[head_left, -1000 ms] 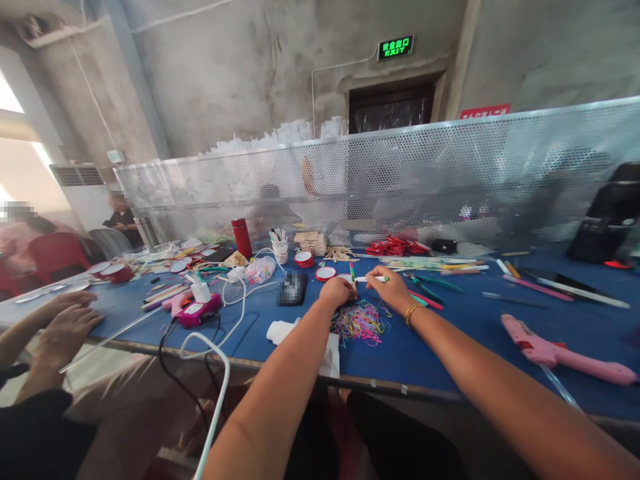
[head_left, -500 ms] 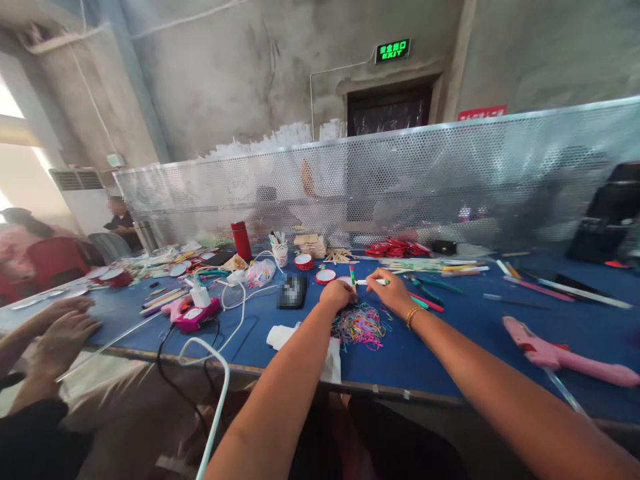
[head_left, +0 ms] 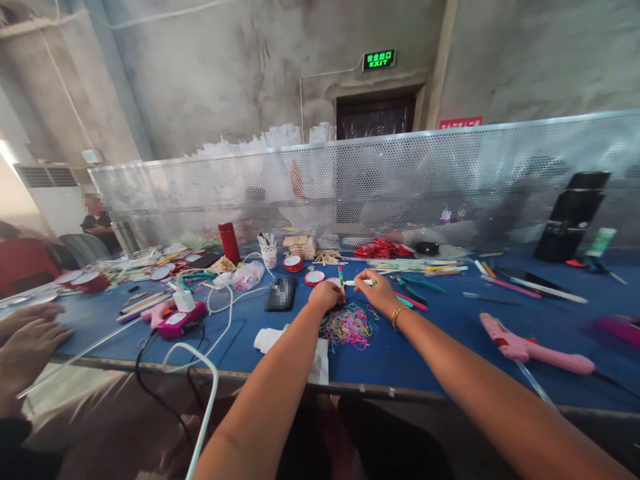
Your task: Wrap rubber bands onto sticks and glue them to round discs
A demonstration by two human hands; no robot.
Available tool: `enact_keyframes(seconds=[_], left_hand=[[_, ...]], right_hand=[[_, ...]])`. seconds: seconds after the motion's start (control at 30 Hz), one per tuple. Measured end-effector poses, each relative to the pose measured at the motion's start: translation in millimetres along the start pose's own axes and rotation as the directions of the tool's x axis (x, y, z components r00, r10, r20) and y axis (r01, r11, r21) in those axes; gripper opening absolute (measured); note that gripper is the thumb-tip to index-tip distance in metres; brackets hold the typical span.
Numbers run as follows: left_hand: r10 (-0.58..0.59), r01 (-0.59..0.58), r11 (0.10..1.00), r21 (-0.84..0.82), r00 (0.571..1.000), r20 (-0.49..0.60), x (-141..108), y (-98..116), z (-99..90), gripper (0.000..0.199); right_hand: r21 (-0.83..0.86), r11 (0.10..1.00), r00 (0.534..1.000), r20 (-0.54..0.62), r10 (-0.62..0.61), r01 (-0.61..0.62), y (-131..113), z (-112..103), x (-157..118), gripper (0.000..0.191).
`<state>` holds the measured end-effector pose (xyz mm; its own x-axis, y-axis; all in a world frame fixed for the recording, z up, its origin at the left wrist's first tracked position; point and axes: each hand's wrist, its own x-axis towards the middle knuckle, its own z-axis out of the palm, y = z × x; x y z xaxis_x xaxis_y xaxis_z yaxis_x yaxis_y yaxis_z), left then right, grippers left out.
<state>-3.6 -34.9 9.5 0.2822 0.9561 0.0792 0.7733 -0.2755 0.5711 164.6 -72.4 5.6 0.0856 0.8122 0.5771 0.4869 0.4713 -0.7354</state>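
My left hand is closed on the lower part of an upright, thin stick coloured red and green. In my right hand is a white marker pen with a green end, pinched between the fingers. The marker lies sideways, its left end at the stick; I cannot tell whether it touches. Just below both hands, a tangled heap of multicoloured strings covers part of the blue table. Behind the left hand sits a round red-rimmed piece with a white face.
On the right lies a pink glue gun; pliers and coloured pens are nearer. A red bottle, a cup of pens and a white cable stand or run leftward. Another person's hands rest at far left.
The view has turned slightly right, so the table's things sit further left in it. Both hands keep their grips on the stick and the marker.
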Motion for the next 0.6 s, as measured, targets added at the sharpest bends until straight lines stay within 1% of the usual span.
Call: enact_keyframes(seconds=[0.13, 0.3, 0.4, 0.6], left_hand=[[0.003, -0.003, 1.000, -0.003, 1.000, -0.014, -2.1, 2.4, -1.9, 0.018], [-0.020, 0.020, 1.000, -0.015, 1.000, 0.008, -3.7, 5.3, -3.5, 0.017], [-0.025, 0.025, 0.999, -0.020, 1.000, 0.000, -3.0, 5.0, -3.4, 0.016], [-0.020, 0.021, 0.999, -0.050, 1.000, 0.011, -0.4, 2.8, -2.1, 0.016]], right_hand=[[0.001, 1.000, 1.000, -0.009, 0.011, -0.011, -1.0, -0.7, -0.2, 0.016], [0.009, 1.000, 1.000, -0.025, 0.011, -0.011, -0.4, -0.6, 0.2, 0.016], [0.017, 1.000, 1.000, -0.013, 0.017, -0.017, 0.5, -0.9, 0.9, 0.016], [0.018, 1.000, 0.999, -0.039, -0.006, 0.007, 1.7, -1.4, 1.6, 0.018]])
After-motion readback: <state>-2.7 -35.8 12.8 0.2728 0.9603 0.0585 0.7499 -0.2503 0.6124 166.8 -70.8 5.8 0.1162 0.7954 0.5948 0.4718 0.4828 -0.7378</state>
